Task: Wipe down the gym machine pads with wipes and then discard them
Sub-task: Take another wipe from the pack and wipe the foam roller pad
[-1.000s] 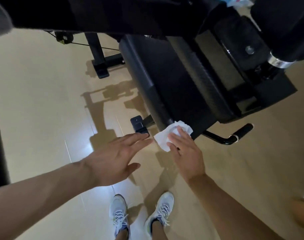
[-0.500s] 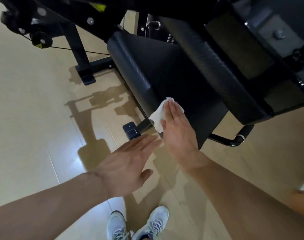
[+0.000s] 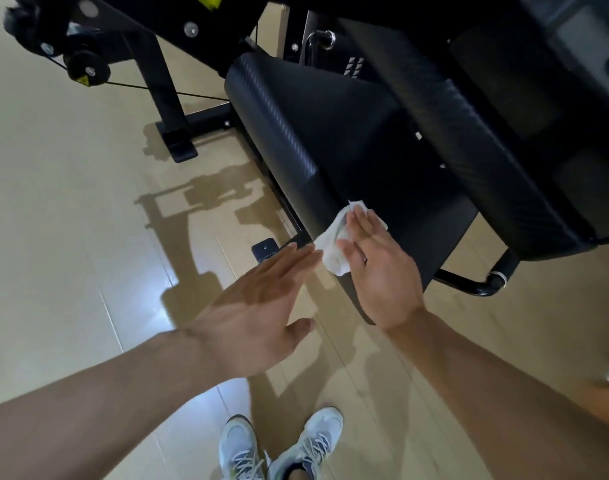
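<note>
The right hand (image 3: 382, 268) lies flat, fingers together, pressing a white wipe (image 3: 334, 244) onto the near left corner of the black pad (image 3: 330, 133). The left hand (image 3: 258, 306) hovers just left of it, spread flat, palm down, holding nothing, above the floor (image 3: 71, 220). Two white shoes (image 3: 278, 445) stand near the bottom edge.

White wipe (image 3: 334, 244): crumpled, pressed flat against near corner of black seat pad (image 3: 348, 140), partly covered, lower edge hanging past pad edge. Seat pad: long, black, textured vinyl along rounded left side, smooth on top, sloping away from camera. Second black pad (image 3: 476, 140) just to the right, higher, overlapping seat pad's right side.
</note>
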Demonstrator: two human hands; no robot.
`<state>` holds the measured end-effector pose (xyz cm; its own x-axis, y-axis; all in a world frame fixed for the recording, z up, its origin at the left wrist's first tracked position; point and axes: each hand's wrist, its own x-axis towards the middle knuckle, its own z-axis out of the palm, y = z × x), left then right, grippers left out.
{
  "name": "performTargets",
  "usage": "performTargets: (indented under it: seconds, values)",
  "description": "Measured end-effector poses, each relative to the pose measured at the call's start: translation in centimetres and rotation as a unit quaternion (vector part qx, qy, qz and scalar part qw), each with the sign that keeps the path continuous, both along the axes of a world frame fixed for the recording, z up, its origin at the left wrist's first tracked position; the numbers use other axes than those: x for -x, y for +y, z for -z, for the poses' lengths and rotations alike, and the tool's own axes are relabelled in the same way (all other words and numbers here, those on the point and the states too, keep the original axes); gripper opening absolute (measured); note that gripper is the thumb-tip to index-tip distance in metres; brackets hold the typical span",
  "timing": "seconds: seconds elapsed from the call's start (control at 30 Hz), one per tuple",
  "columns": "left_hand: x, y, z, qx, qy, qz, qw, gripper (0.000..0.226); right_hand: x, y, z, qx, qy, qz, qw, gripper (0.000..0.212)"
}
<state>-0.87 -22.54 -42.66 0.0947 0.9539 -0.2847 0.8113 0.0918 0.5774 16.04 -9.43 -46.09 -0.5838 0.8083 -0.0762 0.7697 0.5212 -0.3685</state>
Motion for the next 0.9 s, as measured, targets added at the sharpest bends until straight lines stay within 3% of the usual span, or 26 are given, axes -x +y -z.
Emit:
performTargets:
  seconds: [0.1, 0.27, 0.33, 0.37, 0.47, 0.7, 0.83, 0.9]
  values:
    - [0.0, 0.2, -0.4, 0.013, -0.027, -0.005, 1.0, 0.083, -3.4, -3.0, 0.5, -0.048, 0.034, 0.009, 0.998, 0.046]
    - [0.0, 0.0, 0.0, 0.014, -0.052, -0.011, 0.999, 0.081, -5.8, -3.9, 1.1, -0.133, -0.012, -0.028, 0.991, 0.044]
    - [0.2, -0.1, 0.3, 0.007, -0.045, -0.014, 0.999, 0.081, -2.1, -1.5, 1.3, -0.161, -0.099, -0.089, 0.978, 0.053]
    - [0.3, -0.1, 0.5, 0.002, -0.04, -0.018, 0.999, 0.081, 0.1, -0.5, 1.3, -0.153, -0.123, -0.102, 0.975, 0.059]
    - [0.5, -0.2, 1.0, -0.01, -0.027, -0.033, 0.999, 0.08, 1.7, 0.5, 1.5, -0.135, -0.082, -0.04, 0.987, 0.062]
    - [0.3, -0.3, 0.6, -0.023, -0.041, -0.035, 0.998, 0.077, -8.5, -4.8, 0.8, -0.106, -0.038, 0.005, 0.994, 0.052]
    - [0.6, -0.3, 1.3, -0.01, -0.047, -0.038, 0.998, 0.077, -3.0, -1.8, 0.4, -0.08, -0.091, -0.026, 0.992, 0.056]
    - [0.6, -0.3, 1.5, -0.008, -0.049, -0.039, 0.998, 0.076, -1.2, -0.8, 0.3, -0.038, -0.071, -0.013, 0.997, 0.062]
